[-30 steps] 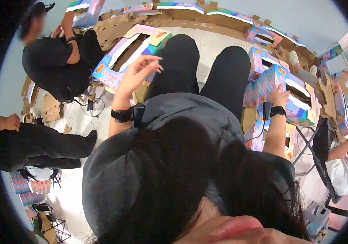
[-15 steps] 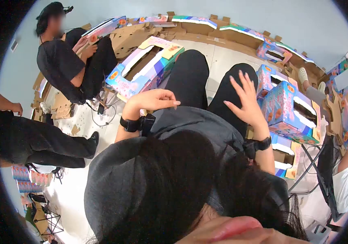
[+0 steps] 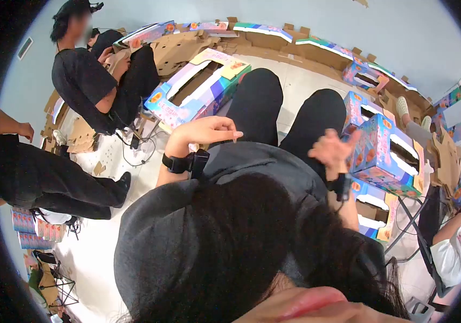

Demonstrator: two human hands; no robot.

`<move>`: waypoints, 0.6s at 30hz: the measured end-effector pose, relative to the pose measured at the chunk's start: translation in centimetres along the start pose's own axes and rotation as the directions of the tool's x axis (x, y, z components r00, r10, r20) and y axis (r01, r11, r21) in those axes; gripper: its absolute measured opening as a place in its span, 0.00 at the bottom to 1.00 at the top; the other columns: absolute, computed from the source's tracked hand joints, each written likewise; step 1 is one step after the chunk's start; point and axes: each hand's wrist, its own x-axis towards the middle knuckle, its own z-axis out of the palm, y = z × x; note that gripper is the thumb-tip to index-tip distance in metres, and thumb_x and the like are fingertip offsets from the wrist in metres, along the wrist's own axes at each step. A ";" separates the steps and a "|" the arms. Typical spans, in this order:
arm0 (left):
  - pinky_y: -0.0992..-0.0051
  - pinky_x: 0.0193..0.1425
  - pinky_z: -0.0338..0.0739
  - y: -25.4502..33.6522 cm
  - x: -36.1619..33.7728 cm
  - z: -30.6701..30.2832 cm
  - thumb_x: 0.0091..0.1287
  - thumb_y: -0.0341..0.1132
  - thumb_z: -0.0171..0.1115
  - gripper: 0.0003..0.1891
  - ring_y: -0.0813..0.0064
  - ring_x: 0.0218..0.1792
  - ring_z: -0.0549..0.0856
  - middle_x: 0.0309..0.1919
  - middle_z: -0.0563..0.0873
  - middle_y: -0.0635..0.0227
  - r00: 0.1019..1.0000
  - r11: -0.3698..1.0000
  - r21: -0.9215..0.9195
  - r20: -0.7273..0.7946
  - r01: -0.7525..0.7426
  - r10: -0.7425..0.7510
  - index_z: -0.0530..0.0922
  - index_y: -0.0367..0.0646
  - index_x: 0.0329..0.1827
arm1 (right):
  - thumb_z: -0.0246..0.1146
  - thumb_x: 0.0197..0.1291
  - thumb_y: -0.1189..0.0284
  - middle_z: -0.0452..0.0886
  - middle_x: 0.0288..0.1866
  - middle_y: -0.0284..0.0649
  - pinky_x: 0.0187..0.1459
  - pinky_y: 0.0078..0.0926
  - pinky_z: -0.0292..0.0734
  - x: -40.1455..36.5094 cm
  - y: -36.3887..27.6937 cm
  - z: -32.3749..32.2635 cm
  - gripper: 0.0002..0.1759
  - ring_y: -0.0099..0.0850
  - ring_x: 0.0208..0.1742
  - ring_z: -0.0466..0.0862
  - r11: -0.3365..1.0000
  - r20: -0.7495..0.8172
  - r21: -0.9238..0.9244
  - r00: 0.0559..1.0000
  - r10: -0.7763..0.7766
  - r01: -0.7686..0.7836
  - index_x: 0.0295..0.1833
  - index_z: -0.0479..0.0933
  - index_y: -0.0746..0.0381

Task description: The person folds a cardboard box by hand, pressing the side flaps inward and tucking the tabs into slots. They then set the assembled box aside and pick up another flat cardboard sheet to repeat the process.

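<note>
My left hand (image 3: 204,132) hangs over my lap at the waist, its fingers loosely bent and the thumb apart from them, with nothing in it. Over my right thigh, my right hand (image 3: 331,149) is raised and blurred. Its fingers are partly bent, the thumb points out toward the boxes, and no object shows in it. Close to its right stands a blue and pink printed box (image 3: 373,144) with a long opening. Another printed carton (image 3: 187,114) with a cut-out top lies beyond my left hand.
A seated person (image 3: 82,75) handles cardboard at the upper left; another person's legs (image 3: 58,180) reach in at the left. Flattened brown cardboard (image 3: 179,54) lies along the wall. A folding frame (image 3: 409,223) and a person's forearm (image 3: 448,229) are at the right.
My right hand has lifted off the thigh and moved down in view, its spread fingers now bent and blurred. My left hand keeps its pose. The whole view has shifted slightly.
</note>
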 end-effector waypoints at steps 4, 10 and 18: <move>0.79 0.43 0.73 -0.3 0.3 0.0 0.72 0.53 0.62 0.21 0.83 0.38 0.79 0.34 0.86 0.72 0.999 0.998 0.051 0.005 -0.042 0.042 0.83 0.40 0.42 | 0.51 0.58 0.28 0.48 0.81 0.63 0.76 0.66 0.41 -0.9 0.5 0.5 0.57 0.58 0.81 0.49 0.963 -0.292 -0.265 0.956 -0.026 -0.054 0.78 0.58 0.65; 0.80 0.41 0.72 -0.4 -0.4 -0.4 0.71 0.53 0.63 0.21 0.85 0.36 0.78 0.33 0.85 0.74 0.998 0.999 -0.009 -0.018 0.052 -0.052 0.82 0.40 0.43 | 0.54 0.61 0.33 0.39 0.82 0.62 0.75 0.68 0.41 -1.9 -2.9 0.3 0.56 0.59 0.82 0.45 0.951 -0.318 -0.064 0.910 0.268 -0.302 0.79 0.51 0.66; 0.81 0.39 0.72 -1.5 1.3 0.7 0.74 0.47 0.60 0.17 0.86 0.36 0.77 0.34 0.83 0.76 0.994 0.997 0.016 0.075 -0.081 0.080 0.80 0.40 0.47 | 0.47 0.64 0.36 0.61 0.74 0.67 0.76 0.61 0.50 6.4 5.0 -1.5 0.50 0.59 0.75 0.63 0.932 -0.460 0.086 0.816 0.350 -0.351 0.71 0.65 0.73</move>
